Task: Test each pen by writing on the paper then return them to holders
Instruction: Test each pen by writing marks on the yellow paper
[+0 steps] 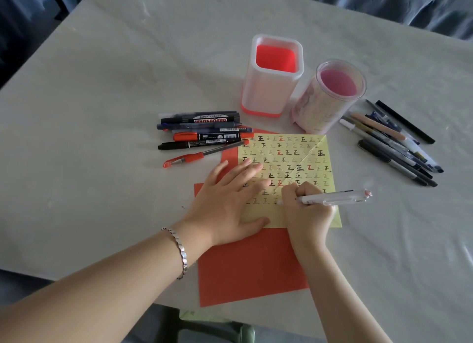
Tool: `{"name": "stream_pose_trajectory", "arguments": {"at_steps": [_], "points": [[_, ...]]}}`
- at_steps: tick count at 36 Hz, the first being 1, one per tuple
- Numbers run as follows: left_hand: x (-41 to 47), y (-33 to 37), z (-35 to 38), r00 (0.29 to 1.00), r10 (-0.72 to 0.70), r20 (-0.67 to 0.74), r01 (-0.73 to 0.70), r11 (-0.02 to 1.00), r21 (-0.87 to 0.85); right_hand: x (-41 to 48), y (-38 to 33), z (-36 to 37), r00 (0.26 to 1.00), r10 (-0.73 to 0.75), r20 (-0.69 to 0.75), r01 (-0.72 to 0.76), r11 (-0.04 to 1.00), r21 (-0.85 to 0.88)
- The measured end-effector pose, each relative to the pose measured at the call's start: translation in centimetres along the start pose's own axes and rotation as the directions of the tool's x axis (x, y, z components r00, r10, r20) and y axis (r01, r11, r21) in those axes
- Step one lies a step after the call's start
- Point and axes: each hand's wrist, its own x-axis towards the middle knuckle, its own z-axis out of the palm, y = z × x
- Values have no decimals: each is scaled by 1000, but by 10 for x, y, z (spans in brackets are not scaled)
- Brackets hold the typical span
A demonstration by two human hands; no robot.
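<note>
A yellow paper [302,160] covered with rows of written marks lies on a red sheet [250,265]. My left hand [230,201] rests flat on the paper's left side with fingers spread. My right hand [307,212] grips a white pen [332,198], its tip touching the paper near the lower rows. Behind the paper stand two holders, a square white one with a red inside [272,73] and a round clear one with a pink inside [327,96]; no pens show in either.
A pile of markers and pens [202,132] lies left of the paper, with a red pen [194,157] nearest me. Several more pens [391,140] lie at the right. The table [102,112] has a pale cloth. A green chair [217,330] shows below the near edge.
</note>
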Motion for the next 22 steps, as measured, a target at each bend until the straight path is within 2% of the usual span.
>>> {"name": "stream_pose_trajectory", "arguments": {"at_steps": [7,12,15,22], "points": [[0,0,1,1000,-2,-7,2,1000,-13,0,-1,-2,995,86,-49,-86,996,7],[-1,-1,0,1000,2,-2,-2,1000,-4,2,-8,-10,976,206,-67,-194,970,145],[-1,-1,0,1000,9,8,-9,1000,14,8,-13,-21,962,273,26,-273,944,185],[-2,-3,0,999,25,20,-25,1000,19,24,-16,-63,956,184,227,-229,954,195]]}}
